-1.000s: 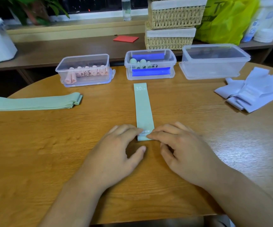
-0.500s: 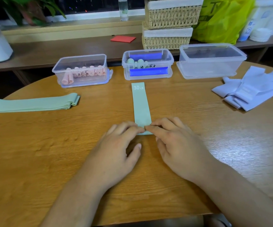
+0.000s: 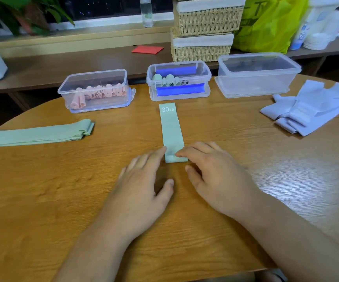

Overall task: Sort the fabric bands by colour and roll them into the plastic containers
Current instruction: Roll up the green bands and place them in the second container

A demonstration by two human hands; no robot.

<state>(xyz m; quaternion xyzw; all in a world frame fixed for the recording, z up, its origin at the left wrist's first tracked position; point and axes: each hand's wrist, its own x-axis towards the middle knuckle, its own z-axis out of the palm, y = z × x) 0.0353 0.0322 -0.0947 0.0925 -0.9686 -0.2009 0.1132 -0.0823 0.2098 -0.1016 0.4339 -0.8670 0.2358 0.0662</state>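
A mint-green fabric band [image 3: 171, 127] marked "30 LB" lies flat on the wooden table [image 3: 42, 190], pointing away from me. Its near end is turned over into a small roll. My left hand [image 3: 142, 184] and my right hand [image 3: 215, 176] press their fingertips on that rolled end from either side. A stack of green bands [image 3: 36, 134] lies at the left. Pale lavender bands [image 3: 306, 110] are heaped at the right. The left container [image 3: 95, 91] holds pink rolls, the middle container [image 3: 178, 80] holds green rolls, and the right container [image 3: 258, 75] looks empty.
Behind the table runs a low bench [image 3: 83, 64] with two stacked wicker baskets [image 3: 205, 29], a yellow-green bag [image 3: 270, 23], a red card [image 3: 147, 49], a bottle [image 3: 146, 11] and a plant [image 3: 26, 15].
Both hands have rolled the band's near end further away from me, so the flat part is shorter. The camera has shifted slightly.
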